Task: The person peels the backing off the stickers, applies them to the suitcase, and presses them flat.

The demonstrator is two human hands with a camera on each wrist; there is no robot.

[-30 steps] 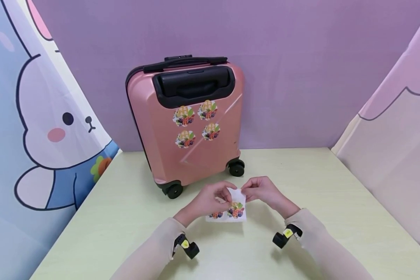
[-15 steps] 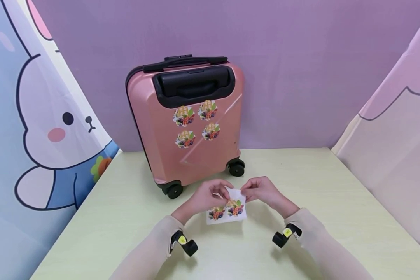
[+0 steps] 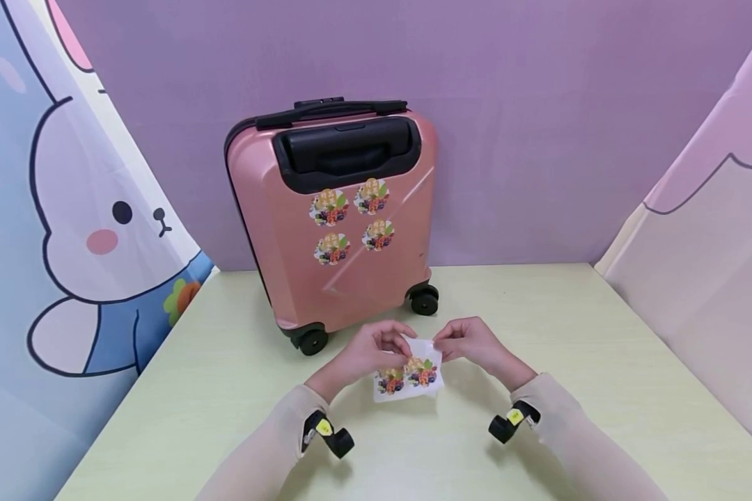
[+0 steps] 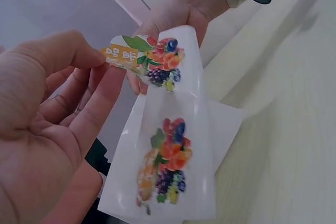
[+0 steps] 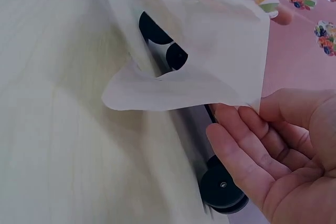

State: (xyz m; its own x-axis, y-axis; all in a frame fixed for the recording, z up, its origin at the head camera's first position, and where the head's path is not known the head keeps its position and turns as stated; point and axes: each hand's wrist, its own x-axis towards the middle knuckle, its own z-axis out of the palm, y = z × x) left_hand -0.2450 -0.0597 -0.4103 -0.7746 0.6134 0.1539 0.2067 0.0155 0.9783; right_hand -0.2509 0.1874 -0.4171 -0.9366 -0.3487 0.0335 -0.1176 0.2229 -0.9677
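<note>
Fruit sticker point(image 4: 164, 59) stood partly off its sheet point(image 4: 202, 156)

The left hand point(image 3: 376, 348) pinched the sticker's edge between thumb and finger; the right hand point(image 3: 470, 341) gripped the sheet's corner, apparently to steady it against the pull. The sheet was above the table point(image 3: 514, 299), near six o'clock in the head view. Toward eleven from it stood a pink suitcase point(image 3: 363, 275) bearing four similar stickers point(image 3: 378, 236). White-on-orange lettering seemingly included 品; the rest was unclear.

One suitcase point(image 3: 357, 278), six stickers point(image 3: 378, 235), seemingly one sheet point(image 4: 121, 182).
</note>
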